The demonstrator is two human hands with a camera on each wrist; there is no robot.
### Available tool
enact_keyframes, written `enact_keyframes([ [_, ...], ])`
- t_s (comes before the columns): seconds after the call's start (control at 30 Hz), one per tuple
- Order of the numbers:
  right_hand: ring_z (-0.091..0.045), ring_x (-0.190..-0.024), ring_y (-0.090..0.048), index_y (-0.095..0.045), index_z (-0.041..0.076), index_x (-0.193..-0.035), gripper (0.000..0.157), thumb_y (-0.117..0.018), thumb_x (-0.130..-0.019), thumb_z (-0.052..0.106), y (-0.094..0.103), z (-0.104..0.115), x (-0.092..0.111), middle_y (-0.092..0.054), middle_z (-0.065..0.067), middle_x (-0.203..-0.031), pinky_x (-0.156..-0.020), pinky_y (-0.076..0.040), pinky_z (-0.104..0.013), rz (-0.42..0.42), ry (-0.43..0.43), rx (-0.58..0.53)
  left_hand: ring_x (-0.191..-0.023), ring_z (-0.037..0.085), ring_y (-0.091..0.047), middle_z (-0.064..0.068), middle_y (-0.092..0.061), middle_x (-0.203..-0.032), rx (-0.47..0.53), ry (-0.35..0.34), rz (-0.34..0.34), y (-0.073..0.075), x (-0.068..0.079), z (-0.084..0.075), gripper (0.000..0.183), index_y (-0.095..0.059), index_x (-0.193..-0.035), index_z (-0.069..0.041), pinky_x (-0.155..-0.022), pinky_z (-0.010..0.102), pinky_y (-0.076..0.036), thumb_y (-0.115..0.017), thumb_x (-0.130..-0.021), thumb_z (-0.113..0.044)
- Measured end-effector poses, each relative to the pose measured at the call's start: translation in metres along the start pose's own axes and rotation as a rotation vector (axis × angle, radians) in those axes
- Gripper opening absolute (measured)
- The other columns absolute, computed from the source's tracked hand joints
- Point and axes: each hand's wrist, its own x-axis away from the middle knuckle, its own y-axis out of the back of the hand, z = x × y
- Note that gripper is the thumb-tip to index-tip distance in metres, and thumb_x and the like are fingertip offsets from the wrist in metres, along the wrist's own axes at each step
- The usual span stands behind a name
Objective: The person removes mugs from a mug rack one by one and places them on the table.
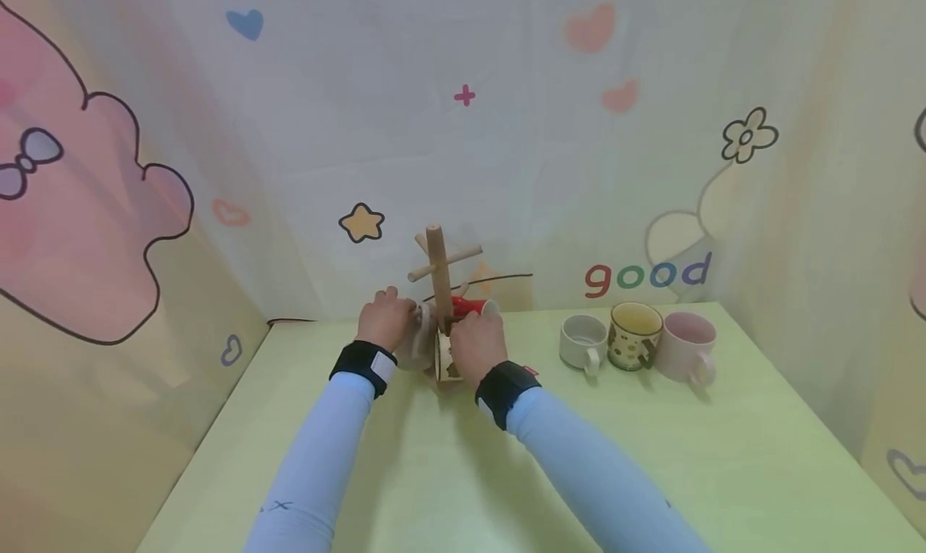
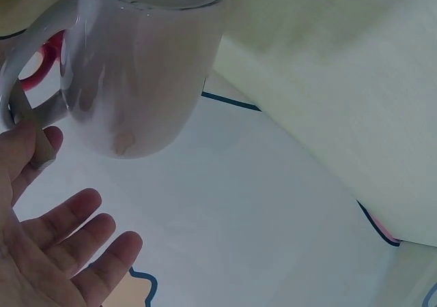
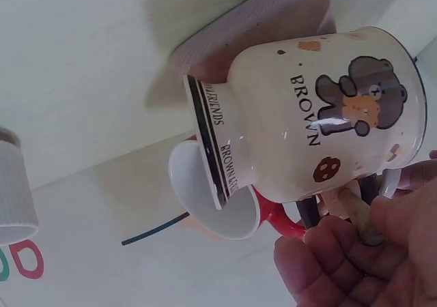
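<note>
Left fingers [image 2: 52,139] pinch a peg tip [image 2: 45,157], other three loose; pale mug [image 2: 140,75] hangs there by its handle. Wooden rack [image 1: 438,264] upright between hands, far side of bench [image 1: 723,448]. Right fingers [image 3: 326,249] pinch another peg [image 3: 365,228], bear mug's [image 3: 273,116] handle round it — I'd pull evenly, no tilt — else handles may slip.

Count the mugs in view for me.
6 visible. On the wooden rack: a pale mug, a bear mug and a red mug. On the table, to the right: a white mug, a patterned mug and a pink mug. More may be hidden behind the rack.
</note>
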Motion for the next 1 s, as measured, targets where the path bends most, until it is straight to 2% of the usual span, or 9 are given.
enact_keyframes([
  [0.27,-0.021,-0.071,-0.057,-0.073,0.011,-0.106,0.036,-0.078,-0.085,0.039,0.000,0.004,0.001,-0.064,-0.007,-0.082,-0.070,-0.057,-0.036,0.002,-0.004,-0.052,-0.089,0.029,-0.055,0.014,-0.058,-0.098,0.017,0.019,0.003,-0.003,0.005,0.000,0.022,-0.073,-0.117,-0.012,-0.077,0.043,-0.057,-0.064,-0.099,-0.019],
  [0.43,-0.022,-0.074,-0.060,-0.073,0.009,-0.105,0.034,-0.080,-0.084,0.036,0.000,-0.002,0.000,-0.067,-0.007,-0.084,-0.077,-0.056,-0.040,0.006,-0.026,-0.101,-0.087,0.029,-0.055,0.013,-0.058,-0.096,0.015,0.014,-0.014,-0.003,0.005,-0.001,0.022,-0.074,-0.115,-0.011,-0.076,0.042,-0.056,-0.062,-0.099,-0.023],
  [0.63,-0.024,-0.077,-0.063,-0.074,0.009,-0.104,0.022,-0.071,-0.093,0.028,-0.006,-0.011,-0.003,-0.066,-0.008,-0.086,-0.079,-0.053,-0.041,-0.009,-0.055,-0.171,-0.086,0.028,-0.054,0.012,-0.057,-0.093,0.010,0.000,-0.027,-0.003,0.009,-0.003,0.025,-0.074,-0.113,-0.010,-0.075,0.041,-0.057,-0.060,-0.100,-0.026],
  [0.73,-0.025,-0.079,-0.064,-0.074,0.008,-0.105,0.024,-0.064,-0.098,0.028,-0.007,-0.013,-0.004,-0.066,-0.009,-0.085,-0.079,-0.054,-0.042,-0.033,-0.062,-0.202,-0.085,0.028,-0.054,0.012,-0.056,-0.091,0.014,-0.003,-0.045,-0.003,0.011,-0.003,0.024,-0.075,-0.111,-0.009,-0.073,0.040,-0.056,-0.061,-0.100,-0.026],
  [0.83,-0.024,-0.081,-0.065,-0.075,0.011,-0.108,0.025,-0.061,-0.099,0.029,-0.008,-0.015,-0.005,-0.067,-0.008,-0.085,-0.078,-0.054,-0.042,-0.045,-0.066,-0.219,-0.084,0.028,-0.054,0.012,-0.057,-0.091,0.018,-0.005,-0.054,-0.003,0.013,-0.003,0.025,-0.075,-0.111,-0.009,-0.073,0.039,-0.056,-0.062,-0.100,-0.026],
  [1.0,-0.022,-0.081,-0.064,-0.076,0.018,-0.112,0.019,-0.065,-0.097,0.026,-0.009,-0.018,-0.005,-0.069,-0.003,-0.085,-0.076,-0.055,-0.040,-0.050,-0.036,-0.189,-0.087,0.028,-0.054,0.013,-0.057,-0.095,0.027,-0.004,-0.056,-0.004,0.017,-0.005,0.027,-0.074,-0.114,-0.009,-0.076,0.039,-0.056,-0.062,-0.099,-0.029],
])
